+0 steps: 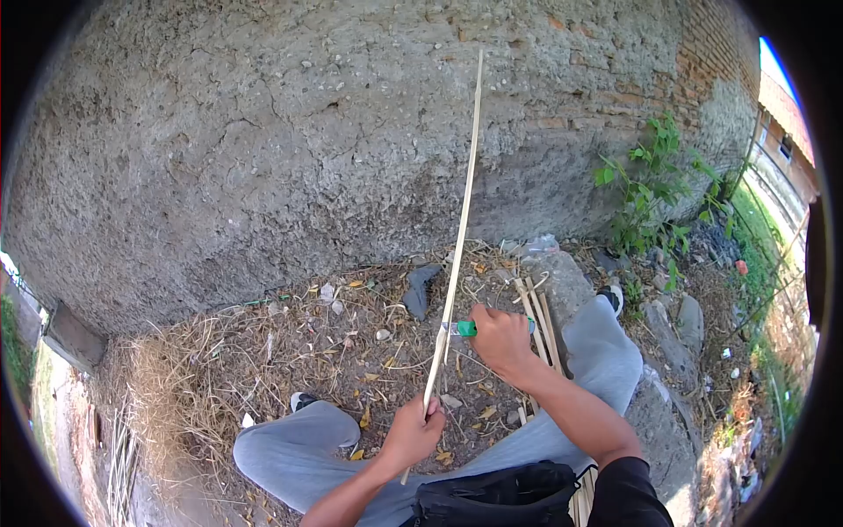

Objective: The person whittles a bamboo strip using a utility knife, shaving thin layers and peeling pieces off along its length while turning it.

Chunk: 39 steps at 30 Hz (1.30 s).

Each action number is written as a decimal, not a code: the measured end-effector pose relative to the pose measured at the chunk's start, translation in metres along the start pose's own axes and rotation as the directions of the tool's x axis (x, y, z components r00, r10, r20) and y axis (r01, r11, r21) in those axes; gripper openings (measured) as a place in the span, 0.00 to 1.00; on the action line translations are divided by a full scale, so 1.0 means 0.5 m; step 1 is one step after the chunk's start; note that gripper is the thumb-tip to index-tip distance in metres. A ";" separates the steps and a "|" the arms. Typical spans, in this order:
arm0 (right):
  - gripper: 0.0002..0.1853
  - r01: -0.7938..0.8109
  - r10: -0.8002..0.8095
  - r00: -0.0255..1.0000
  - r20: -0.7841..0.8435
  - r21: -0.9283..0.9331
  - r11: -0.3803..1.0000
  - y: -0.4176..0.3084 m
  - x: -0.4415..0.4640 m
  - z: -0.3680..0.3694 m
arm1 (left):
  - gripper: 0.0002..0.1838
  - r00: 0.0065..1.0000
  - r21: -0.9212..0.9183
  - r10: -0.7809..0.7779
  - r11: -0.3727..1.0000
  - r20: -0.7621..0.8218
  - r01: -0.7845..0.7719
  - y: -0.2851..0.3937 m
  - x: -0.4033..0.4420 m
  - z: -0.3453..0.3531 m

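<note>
A long, thin pale strip (464, 211), likely bamboo or wood, stands nearly upright in the head view, its top leaning a little right. My left hand (413, 435) is closed round its lower part, and the strip's bottom end sticks out below the hand. Higher up and to the right, my right hand (502, 341) is closed round a green-handled knife (465, 328). The knife's short blade meets the strip at about its middle, where a thin sliver hangs beside it. My fingers hide most of the handle.
Several pale strips (543, 321) lie beside my right leg. A black bag (496, 499) rests at my lap. Ahead rises a rough wall (290, 149), with a green plant (654, 176) at its right. Dry straw (180, 386) and leaves cover the ground.
</note>
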State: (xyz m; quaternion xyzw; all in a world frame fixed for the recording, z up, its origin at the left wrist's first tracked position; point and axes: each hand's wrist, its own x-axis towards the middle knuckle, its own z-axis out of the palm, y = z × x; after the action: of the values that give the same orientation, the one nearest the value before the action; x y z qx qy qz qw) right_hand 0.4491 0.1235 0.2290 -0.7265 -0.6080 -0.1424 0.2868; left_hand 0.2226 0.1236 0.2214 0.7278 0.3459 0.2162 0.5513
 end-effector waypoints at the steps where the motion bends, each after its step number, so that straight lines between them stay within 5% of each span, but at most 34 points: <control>1: 0.03 0.000 0.000 1.000 -0.003 -0.002 1.000 -0.003 -0.001 -0.002 | 0.12 1.000 0.001 0.004 1.000 0.001 -0.004 0.003 0.001 -0.001; 3: 0.02 0.038 -0.038 0.999 0.004 -0.065 0.997 -0.013 -0.004 -0.007 | 0.10 0.998 0.122 -0.054 0.991 0.016 0.052 0.008 0.004 -0.003; 12: 0.06 0.045 -0.043 0.998 0.053 -0.044 0.998 -0.034 -0.019 -0.014 | 0.09 0.994 -0.071 -0.087 0.993 0.068 0.091 -0.021 0.014 0.013; 19: 0.06 0.102 -0.104 0.989 0.103 0.025 0.994 -0.045 -0.037 -0.008 | 0.09 0.999 0.033 -0.038 0.999 0.012 0.037 -0.021 0.015 0.016; 21: 0.05 0.004 -0.003 0.997 0.080 -0.015 1.000 -0.033 -0.022 -0.011 | 0.09 1.000 0.109 -0.011 0.994 0.019 0.009 -0.011 0.011 0.018; 28: 0.04 0.028 -0.019 0.997 0.070 -0.127 0.992 -0.020 -0.016 -0.007 | 0.08 0.998 0.142 -0.054 0.988 -0.043 0.059 0.023 -0.008 0.034; 37: 0.02 0.009 -0.013 1.000 -0.024 -0.164 0.986 -0.003 0.053 -0.003 | 0.10 0.989 0.284 -0.135 0.952 0.061 0.113 0.086 -0.014 -0.006; 39: 0.02 -0.135 0.139 0.990 0.007 -0.178 0.975 0.017 0.085 -0.024 | 0.11 0.992 0.273 -0.104 0.959 0.076 0.079 0.094 -0.029 -0.002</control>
State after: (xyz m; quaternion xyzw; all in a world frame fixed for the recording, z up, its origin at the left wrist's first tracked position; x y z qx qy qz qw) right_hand 0.4681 0.1496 0.2600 -0.7906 -0.5440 -0.1688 0.2245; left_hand 0.2246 0.1064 0.2672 0.7881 0.3803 0.1087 0.4717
